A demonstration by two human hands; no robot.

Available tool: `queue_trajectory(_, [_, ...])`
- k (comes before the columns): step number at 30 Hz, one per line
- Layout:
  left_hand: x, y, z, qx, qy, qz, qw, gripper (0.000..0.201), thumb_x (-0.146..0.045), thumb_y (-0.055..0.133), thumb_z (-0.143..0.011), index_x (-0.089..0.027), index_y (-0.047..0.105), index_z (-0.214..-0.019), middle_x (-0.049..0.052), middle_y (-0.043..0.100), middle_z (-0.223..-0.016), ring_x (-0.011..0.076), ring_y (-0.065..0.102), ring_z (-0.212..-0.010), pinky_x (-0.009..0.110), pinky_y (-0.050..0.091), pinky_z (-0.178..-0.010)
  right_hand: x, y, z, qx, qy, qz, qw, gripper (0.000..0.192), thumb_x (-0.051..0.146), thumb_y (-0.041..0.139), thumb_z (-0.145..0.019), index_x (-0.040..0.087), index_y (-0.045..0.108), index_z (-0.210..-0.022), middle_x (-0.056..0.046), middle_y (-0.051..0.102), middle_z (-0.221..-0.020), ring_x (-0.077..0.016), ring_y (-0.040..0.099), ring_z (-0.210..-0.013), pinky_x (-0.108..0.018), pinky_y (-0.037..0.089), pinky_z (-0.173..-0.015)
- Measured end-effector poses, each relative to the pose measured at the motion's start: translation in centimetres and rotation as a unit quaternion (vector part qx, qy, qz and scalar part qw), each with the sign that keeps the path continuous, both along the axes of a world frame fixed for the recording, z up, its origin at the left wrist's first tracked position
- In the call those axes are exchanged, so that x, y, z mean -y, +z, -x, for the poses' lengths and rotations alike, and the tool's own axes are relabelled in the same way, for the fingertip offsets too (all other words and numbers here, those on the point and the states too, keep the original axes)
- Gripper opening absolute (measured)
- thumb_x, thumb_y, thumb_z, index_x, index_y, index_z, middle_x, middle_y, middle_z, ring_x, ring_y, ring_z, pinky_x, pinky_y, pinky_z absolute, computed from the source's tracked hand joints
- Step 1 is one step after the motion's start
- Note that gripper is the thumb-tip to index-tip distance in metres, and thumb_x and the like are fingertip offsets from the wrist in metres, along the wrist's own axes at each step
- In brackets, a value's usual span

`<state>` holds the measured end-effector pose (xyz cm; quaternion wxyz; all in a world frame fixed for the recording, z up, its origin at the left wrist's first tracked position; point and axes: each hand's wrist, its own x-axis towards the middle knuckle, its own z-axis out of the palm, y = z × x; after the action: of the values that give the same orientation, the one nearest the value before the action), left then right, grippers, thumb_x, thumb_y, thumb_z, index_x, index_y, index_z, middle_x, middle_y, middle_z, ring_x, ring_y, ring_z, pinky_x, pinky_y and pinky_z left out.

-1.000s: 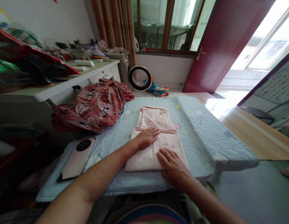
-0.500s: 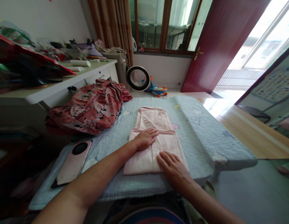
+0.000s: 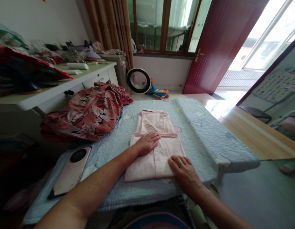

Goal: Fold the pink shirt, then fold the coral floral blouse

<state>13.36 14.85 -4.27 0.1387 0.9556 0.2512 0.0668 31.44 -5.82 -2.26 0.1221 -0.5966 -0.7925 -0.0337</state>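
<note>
A folded pale pink garment (image 3: 155, 140) lies flat on a light blue quilted cloth (image 3: 204, 133) that covers the table in front of me. My left hand (image 3: 146, 143) rests palm down on the middle of the garment, fingers together along its folded edge. My right hand (image 3: 185, 173) presses flat on the garment's near right corner, fingers slightly apart. Neither hand holds anything.
A crumpled red floral garment (image 3: 90, 111) lies at the cloth's left rear. A pink phone (image 3: 71, 170) lies face down at the near left. A cluttered white desk (image 3: 66, 82) stands left; a round fan (image 3: 138, 80) and a toy (image 3: 158, 92) sit on the floor beyond.
My right hand slid to the right, from the garment's near middle to its near right corner. My left hand stayed on the garment. The view drifted slightly.
</note>
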Motion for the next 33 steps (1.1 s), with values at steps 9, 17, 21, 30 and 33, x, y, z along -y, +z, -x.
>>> queue_trajectory(9, [0.6,2.3,-1.3,0.023,-0.011,-0.05,0.998,0.039,-0.028,0.044,-0.097,-0.024,0.058,-0.133,0.006,0.05,-0.15,0.0255,0.038,-0.142,0.049,0.023,-0.118,1.0,-0.8,-3.3,-0.067,0.016,-0.053,0.996,0.029,0.007,0.052,-0.087,0.02,0.062,-0.111,-0.009,0.064,-0.115,-0.0234,0.054,-0.108,-0.039,0.036,-0.101])
queue_trajectory(17, [0.4,1.3,-6.7,0.044,-0.171,-0.061,0.982,0.044,-0.031,0.034,-0.101,-0.02,0.056,-0.138,0.005,0.057,-0.143,0.0165,0.046,-0.138,0.035,0.029,-0.118,1.4,-1.4,-4.9,-0.073,0.003,-0.018,0.997,0.048,0.008,0.053,-0.075,0.015,0.06,-0.122,-0.014,0.057,-0.13,-0.0284,0.048,-0.122,-0.045,0.039,-0.105])
queue_trajectory(21, [-0.2,0.4,-7.4,-0.034,-0.143,-0.051,0.988,0.053,-0.044,0.034,-0.101,-0.021,0.047,-0.146,0.005,0.044,-0.153,0.0219,0.035,-0.145,0.04,0.025,-0.119,1.4,-1.8,-6.0,-0.078,0.008,-0.007,0.997,0.054,0.008,0.049,-0.075,0.017,0.059,-0.127,-0.014,0.056,-0.135,-0.0276,0.047,-0.126,-0.046,0.041,-0.106])
queue_trajectory(30, [-0.2,0.7,-7.2,-0.04,-0.128,-0.024,0.991,0.054,-0.047,0.033,-0.099,-0.027,0.043,-0.148,0.002,0.041,-0.156,0.0195,0.033,-0.146,0.038,0.022,-0.119,0.9,-2.4,-7.3,-0.117,0.032,-0.018,0.992,0.051,0.008,0.049,-0.076,0.019,0.062,-0.124,-0.013,0.058,-0.132,-0.0269,0.05,-0.125,-0.046,0.044,-0.105])
queue_trajectory(33, [0.0,1.0,-7.3,-0.047,-0.123,-0.028,0.991,0.055,-0.048,0.033,-0.099,-0.025,0.042,-0.148,0.004,0.038,-0.157,0.0195,0.033,-0.146,0.037,0.021,-0.119,0.9,-2.3,-7.3,-0.131,0.022,0.004,0.991,0.055,0.009,0.052,-0.072,0.018,0.061,-0.126,-0.014,0.056,-0.134,-0.0273,0.049,-0.125,-0.047,0.042,-0.106])
